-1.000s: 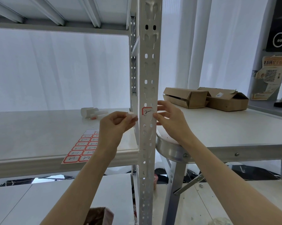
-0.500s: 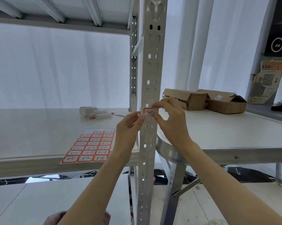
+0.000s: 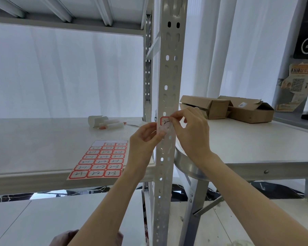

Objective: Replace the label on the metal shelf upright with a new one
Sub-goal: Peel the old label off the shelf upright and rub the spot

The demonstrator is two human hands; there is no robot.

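The right hand (image 3: 190, 132) is at the front face of the metal shelf upright (image 3: 169, 96), thumb and forefinger drawn together at the right edge of a small red-bordered label (image 3: 164, 120) with a dark handwritten mark on it; its other fingers curl loosely behind. The label sits on the upright at about the height of the shelf board, and its right side is hidden under the fingertips, so whether it lies flat or is lifted there cannot be told. The left hand (image 3: 146, 137) is just below and to the left of the label, fingers bunched together against the upright's left edge, with what looks like a pale, translucent scrap between the fingertips; the blur there makes it hard to be sure. The two hands nearly meet at the upright.

On the shelf board (image 3: 34, 148) to the left of the hands lies a sheet of labels (image 3: 100, 160), red-bordered, in rows of three, with one corner position at the top left bare. Farther back on the same board are a small roll of white paper (image 3: 94, 120) and white pens with orange tips (image 3: 112, 125). To the right of the upright a table (image 3: 256, 144) carries two brown cardboard boxes (image 3: 227, 108), one with its flaps open. White curtains (image 3: 69, 71) hang behind everything.
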